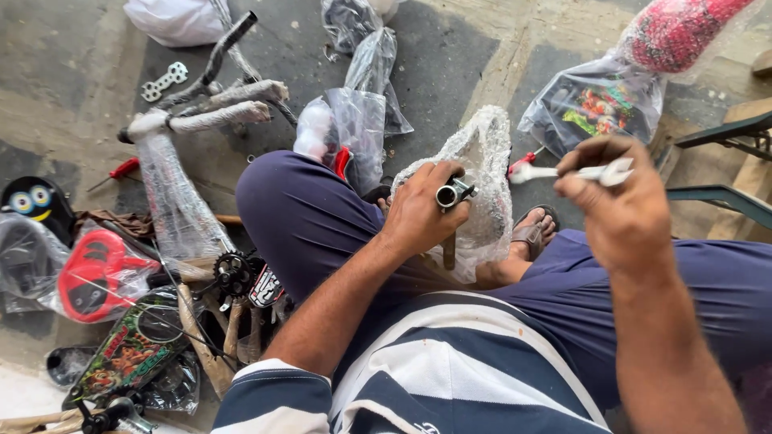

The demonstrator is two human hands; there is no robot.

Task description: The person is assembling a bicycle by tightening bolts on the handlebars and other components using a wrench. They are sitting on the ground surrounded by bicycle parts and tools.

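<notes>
Left hand (418,210) fingers gripping metal clamp (452,194) on wrapped seat (482,173) over lap, right hand (615,197) fingers pinching flat spanner (563,172) just beside it.

It looks like a small bicycle assembly place on a rough concrete floor (72,72). Wrapped frame tubes (173,193), a chain wheel (234,274), a red screwdriver (121,169) and plastic bags of parts (591,104) lie around.
</notes>
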